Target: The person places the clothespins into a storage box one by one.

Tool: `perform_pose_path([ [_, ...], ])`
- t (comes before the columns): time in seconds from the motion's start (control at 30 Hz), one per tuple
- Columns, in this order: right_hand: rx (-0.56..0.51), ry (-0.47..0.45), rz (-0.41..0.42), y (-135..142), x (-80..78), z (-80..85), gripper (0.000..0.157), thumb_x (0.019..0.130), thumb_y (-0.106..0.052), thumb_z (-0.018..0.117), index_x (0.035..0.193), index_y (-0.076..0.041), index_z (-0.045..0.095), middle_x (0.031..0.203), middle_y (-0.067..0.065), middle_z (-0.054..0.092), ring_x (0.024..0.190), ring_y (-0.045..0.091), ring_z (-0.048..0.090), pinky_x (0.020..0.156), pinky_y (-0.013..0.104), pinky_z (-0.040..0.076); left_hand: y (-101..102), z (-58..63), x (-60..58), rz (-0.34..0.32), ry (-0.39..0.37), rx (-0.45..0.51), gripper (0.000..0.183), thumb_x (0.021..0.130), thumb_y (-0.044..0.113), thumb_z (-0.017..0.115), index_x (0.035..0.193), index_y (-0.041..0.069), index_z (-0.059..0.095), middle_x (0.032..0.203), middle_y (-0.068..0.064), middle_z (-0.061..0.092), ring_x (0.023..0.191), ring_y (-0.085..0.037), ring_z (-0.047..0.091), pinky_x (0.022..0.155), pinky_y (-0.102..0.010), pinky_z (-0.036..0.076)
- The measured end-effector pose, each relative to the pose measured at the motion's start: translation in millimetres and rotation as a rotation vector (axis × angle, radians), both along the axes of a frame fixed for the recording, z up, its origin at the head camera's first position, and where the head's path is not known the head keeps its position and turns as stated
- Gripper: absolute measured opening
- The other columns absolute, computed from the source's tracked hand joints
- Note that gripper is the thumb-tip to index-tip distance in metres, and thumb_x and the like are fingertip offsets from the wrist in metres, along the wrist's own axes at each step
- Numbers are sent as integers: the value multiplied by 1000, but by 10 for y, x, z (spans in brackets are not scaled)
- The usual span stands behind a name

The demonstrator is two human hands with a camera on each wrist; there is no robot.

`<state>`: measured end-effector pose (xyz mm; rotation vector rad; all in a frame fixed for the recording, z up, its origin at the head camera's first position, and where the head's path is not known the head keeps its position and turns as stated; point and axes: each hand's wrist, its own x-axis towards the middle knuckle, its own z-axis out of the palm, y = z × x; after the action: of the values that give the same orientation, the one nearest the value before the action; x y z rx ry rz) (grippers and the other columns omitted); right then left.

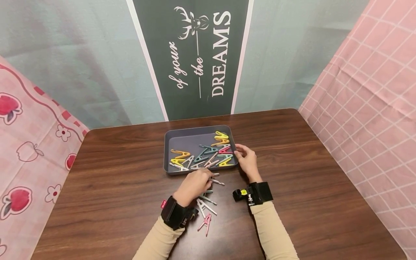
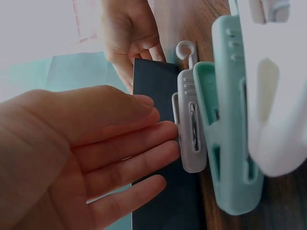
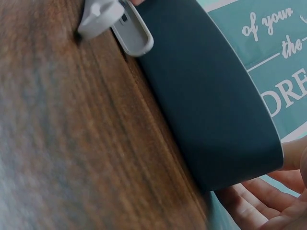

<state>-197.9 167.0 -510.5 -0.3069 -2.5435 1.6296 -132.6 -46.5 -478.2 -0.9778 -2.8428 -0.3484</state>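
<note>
A grey clothespin (image 2: 192,120) with a hooked end lies on the table beside the near wall of a dark grey tray (image 1: 167,135). My left hand (image 1: 195,182) is over it, its fingers (image 2: 129,151) extended and the fingertips right at its side. Closer to me lie a green clothespin (image 2: 235,115), a white clothespin (image 1: 205,207) and a pink clothespin (image 1: 205,224). My right hand (image 1: 247,160) holds the tray by its right side, thumb at the rim and fingers (image 3: 259,201) along the outer wall.
Inside the tray are several clothespins, among them an orange clothespin (image 1: 182,154) at left and a yellow clothespin (image 1: 221,135) at back right. The wooden table (image 1: 123,159) ends at a curtain (image 1: 97,72) behind; pink cloths hang at both sides.
</note>
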Motion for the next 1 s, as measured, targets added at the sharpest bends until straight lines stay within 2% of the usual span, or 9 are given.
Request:
perform_pose_path([
  [0.13, 0, -2, 2, 1, 0, 4, 32, 94, -8, 57, 126, -6, 62, 129, 20, 63, 115, 33, 63, 87, 34, 51, -1, 3, -6, 4, 9, -2, 18, 85, 13, 68, 102, 12, 73, 99, 1, 73, 93, -15, 69, 77, -30, 58],
  [0.4, 6, 46, 10, 6, -12, -23, 32, 93, -7, 60, 124, -4, 63, 122, 21, 66, 110, 34, 66, 74, 16, 45, 30, -67, -14, -1, 51, -33, 19, 81, 9, 68, 99, 10, 72, 103, 0, 72, 96, -16, 69, 77, -28, 58],
  [0.63, 14, 37, 6, 2, -16, -37, 32, 93, -7, 60, 124, -5, 63, 123, 21, 66, 110, 33, 66, 80, 24, 49, 19, -116, -21, 16, 85, -23, 13, 78, 6, 69, 90, 10, 72, 89, 0, 71, 80, -17, 70, 65, -30, 57],
  [0.8, 10, 36, 7, 0, -21, -40, 32, 93, -7, 60, 125, -5, 63, 124, 21, 66, 111, 33, 65, 84, 30, 51, 20, -130, -27, 30, 83, -17, 13, 77, 8, 71, 90, 11, 71, 87, 1, 70, 77, -15, 68, 65, -28, 56],
  [1.0, 5, 34, 7, -2, -22, -37, 32, 93, -7, 60, 125, -6, 63, 123, 21, 66, 110, 33, 65, 80, 23, 49, 34, -134, -28, 45, 71, -11, 13, 78, 8, 71, 89, 13, 71, 87, 2, 70, 77, -15, 68, 64, -28, 55],
])
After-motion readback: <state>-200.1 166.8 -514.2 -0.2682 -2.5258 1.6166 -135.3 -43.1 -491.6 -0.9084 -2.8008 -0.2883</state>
